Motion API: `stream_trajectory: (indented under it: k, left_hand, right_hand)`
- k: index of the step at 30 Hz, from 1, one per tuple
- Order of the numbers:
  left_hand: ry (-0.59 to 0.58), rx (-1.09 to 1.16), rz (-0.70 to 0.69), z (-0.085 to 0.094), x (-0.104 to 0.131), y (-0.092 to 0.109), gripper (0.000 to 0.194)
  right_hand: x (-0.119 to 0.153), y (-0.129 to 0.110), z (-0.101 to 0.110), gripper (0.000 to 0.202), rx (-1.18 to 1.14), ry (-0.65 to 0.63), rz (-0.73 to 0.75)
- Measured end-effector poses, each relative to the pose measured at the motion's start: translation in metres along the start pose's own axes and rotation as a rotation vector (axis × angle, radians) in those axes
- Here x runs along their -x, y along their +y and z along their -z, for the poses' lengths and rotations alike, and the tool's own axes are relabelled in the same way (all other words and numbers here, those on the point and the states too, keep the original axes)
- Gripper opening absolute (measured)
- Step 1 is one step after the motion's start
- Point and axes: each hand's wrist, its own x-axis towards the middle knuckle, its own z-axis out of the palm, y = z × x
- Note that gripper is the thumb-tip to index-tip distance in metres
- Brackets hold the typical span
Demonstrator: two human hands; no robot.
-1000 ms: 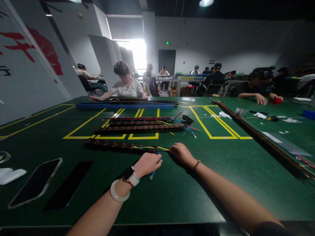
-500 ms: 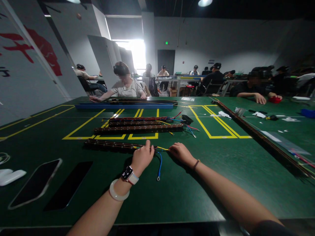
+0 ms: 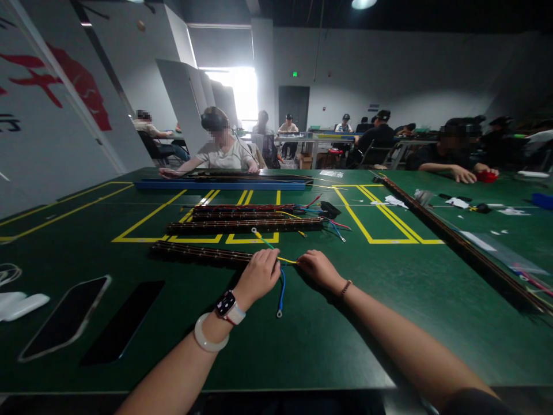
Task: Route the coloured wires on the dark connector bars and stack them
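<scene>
My left hand (image 3: 260,275) is closed over the right end of a long dark wired strip (image 3: 203,252) that lies on the green table. From beneath its fingers a green-and-yellow wire (image 3: 263,239) with a ring terminal points up and left. A blue wire (image 3: 283,288) with a ring terminal hangs toward me beside that hand. My right hand (image 3: 317,270) pinches the tip of a yellow wire (image 3: 287,261) coming from the strip's end. Just beyond lie several similar dark strips (image 3: 246,225) with coloured wire ends.
Two phones (image 3: 67,317) (image 3: 123,323) lie at the left near a white case (image 3: 26,305). A long strip (image 3: 458,242) runs diagonally on the right. Across the table, a person (image 3: 222,144) sits behind a blue channel (image 3: 216,185); another person's hands (image 3: 464,174) are at the far right.
My left hand has shifted slightly right along the strip's end. The green-and-yellow wire now sticks out up and left from it. My right hand stays on the yellow wire.
</scene>
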Motion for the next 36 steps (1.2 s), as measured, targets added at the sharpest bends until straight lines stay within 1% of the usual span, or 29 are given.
stream_trajectory:
  k: [2,4,8,10,13,18,21,23,26,30,32,34,36]
  left_hand:
    - [-0.039,0.02,-0.087,-0.003,0.002,0.003,0.04]
    - [-0.079,0.019,-0.156,-0.007,0.004,0.004,0.043]
    - [-0.117,-0.012,-0.28,-0.012,0.007,0.005,0.033]
    - [-0.114,-0.003,-0.289,-0.012,0.008,0.006,0.029]
    - [-0.122,0.035,-0.226,-0.009,0.008,0.01,0.028]
    - [-0.269,0.038,-0.109,-0.01,0.007,0.012,0.038]
    - [-0.318,0.005,0.009,-0.013,0.006,0.012,0.04]
    - [-0.326,0.022,0.093,-0.014,0.006,0.013,0.038]
    - [-0.341,0.179,0.239,-0.013,0.005,0.014,0.036]
    - [-0.439,0.575,0.41,-0.019,0.005,0.011,0.031]
    - [-0.491,0.777,0.466,-0.025,0.006,0.01,0.029]
    - [-0.53,0.981,0.506,-0.031,0.007,0.009,0.032]
    - [-0.523,1.175,0.532,-0.036,0.009,0.011,0.037]
  right_hand:
    - [0.0,0.0,0.0,0.016,0.0,0.0,-0.006]
    - [-0.001,0.0,0.0,0.016,-0.001,-0.001,-0.017]
    - [-0.002,0.0,0.001,0.016,-0.034,-0.002,-0.022]
    - [-0.002,0.0,0.001,0.017,-0.062,0.001,-0.042]
    - [-0.002,-0.001,0.003,0.019,-0.124,-0.007,-0.082]
    - [-0.002,-0.003,0.004,0.024,-0.111,-0.046,-0.111]
    - [-0.002,-0.006,0.004,0.032,-0.091,-0.099,-0.113]
    - [-0.002,-0.009,0.004,0.03,-0.083,-0.151,-0.115]
    - [-0.001,-0.015,0.004,0.021,-0.078,-0.2,-0.109]
    - [0.002,-0.024,0.004,0.01,-0.045,-0.155,-0.113]
    - [0.004,-0.028,0.004,0.007,-0.035,-0.126,-0.114]
    - [0.005,-0.033,0.005,0.007,-0.015,-0.107,-0.091]
    - [0.006,-0.037,0.005,0.008,0.061,-0.094,-0.04]
